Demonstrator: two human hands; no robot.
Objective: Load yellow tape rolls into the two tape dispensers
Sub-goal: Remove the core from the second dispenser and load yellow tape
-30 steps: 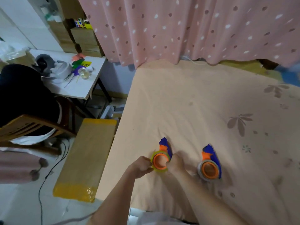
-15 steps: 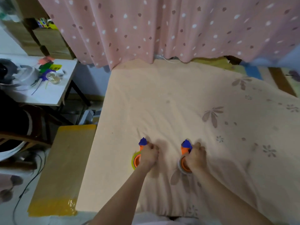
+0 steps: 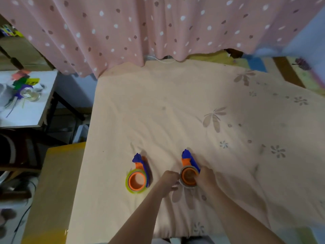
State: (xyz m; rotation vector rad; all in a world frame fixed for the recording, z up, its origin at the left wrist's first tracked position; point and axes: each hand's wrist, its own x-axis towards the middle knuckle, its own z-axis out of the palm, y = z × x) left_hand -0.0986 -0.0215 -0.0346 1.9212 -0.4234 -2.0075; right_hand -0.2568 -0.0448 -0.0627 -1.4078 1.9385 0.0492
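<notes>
We work on the right-hand orange-and-blue plastic tape dispenser, which lies flat on the peach floral bed sheet. Our left hand is curled at the left edge of its greyish-yellow tape roll, fingertips touching the rim; our right hand is closed around the right edge. We cannot tell how firm either grip is. To seat the roll well, we judge that both hands should press evenly so the roll sits square on the orange hub. The second orange-and-blue dispenser rests just beside the left hand, apart from it, its translucent yellow tape roll already around the hub. The soft sheet may give under pressure. A tan cardboard box stands off the bed's left edge, and the pink dotted curtain hangs well clear.
</notes>
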